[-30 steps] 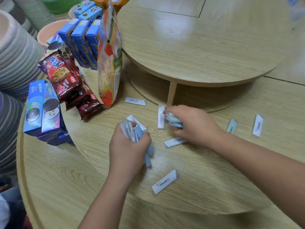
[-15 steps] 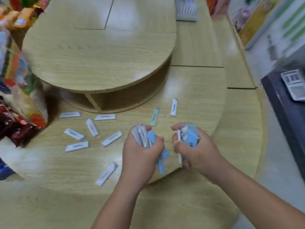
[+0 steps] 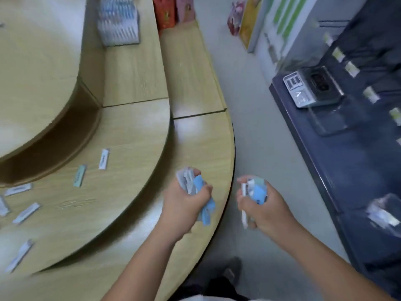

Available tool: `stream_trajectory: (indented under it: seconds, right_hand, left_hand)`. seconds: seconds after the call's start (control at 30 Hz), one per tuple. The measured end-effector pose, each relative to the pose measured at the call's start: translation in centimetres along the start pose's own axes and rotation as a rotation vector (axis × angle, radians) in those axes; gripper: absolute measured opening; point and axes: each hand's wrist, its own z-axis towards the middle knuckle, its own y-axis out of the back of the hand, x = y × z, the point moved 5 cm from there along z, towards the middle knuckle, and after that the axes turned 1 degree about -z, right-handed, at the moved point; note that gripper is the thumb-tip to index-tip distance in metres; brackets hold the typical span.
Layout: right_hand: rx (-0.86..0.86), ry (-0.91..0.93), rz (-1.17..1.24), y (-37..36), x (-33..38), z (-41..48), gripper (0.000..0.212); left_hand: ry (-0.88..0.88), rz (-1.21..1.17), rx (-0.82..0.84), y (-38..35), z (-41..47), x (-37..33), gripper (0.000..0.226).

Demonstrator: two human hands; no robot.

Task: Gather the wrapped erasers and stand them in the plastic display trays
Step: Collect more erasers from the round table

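Note:
My left hand (image 3: 184, 203) is closed around a bunch of white and blue wrapped erasers (image 3: 192, 183) over the lowest tier of the round wooden stand (image 3: 195, 148). My right hand (image 3: 260, 207) grips another bunch of wrapped erasers (image 3: 256, 190) out past the stand's edge, above the floor. Several loose erasers lie on the middle tier, among them a white one (image 3: 103, 159) and a green one (image 3: 79, 175). A clear plastic display tray (image 3: 118, 21) filled with upright erasers stands at the back of the stand. The picture is blurred by motion.
A dark blue counter (image 3: 347, 170) runs along the right, with a small scale-like device (image 3: 312, 88), a clear tray (image 3: 329, 120) and small packets on it. Grey floor (image 3: 256, 127) lies between stand and counter. Red and pink boxes (image 3: 171, 11) sit at the back.
The view has swung to the right, away from the snack packets. Both hands, still gripping their erasers, have moved right to the stand's outer edge, the right hand now over the floor.

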Motion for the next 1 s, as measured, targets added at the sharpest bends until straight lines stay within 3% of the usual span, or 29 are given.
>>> stream_trajectory:
  seconds: [0.23, 0.57, 0.87, 1.0]
  right_hand:
    - [0.005, -0.036, 0.059, 8.5, 1.8, 4.9, 0.029]
    - [0.059, 0.001, 0.061, 15.9, 11.0, 22.0, 0.028]
    - [0.224, 0.010, -0.014, 19.1, 19.2, 38.2, 0.028]
    - [0.357, 0.036, -0.126, 19.5, 22.3, 46.7, 0.024]
  left_hand:
    - [-0.004, 0.013, 0.141, -10.1, 5.1, -4.5, 0.022]
    - [-0.058, 0.000, 0.112, -17.2, 21.8, -12.9, 0.012]
    - [0.045, -0.040, -0.101, -18.0, 34.8, -17.4, 0.019]
    - [0.089, -0.128, -0.279, -17.9, 40.4, -18.3, 0.016]
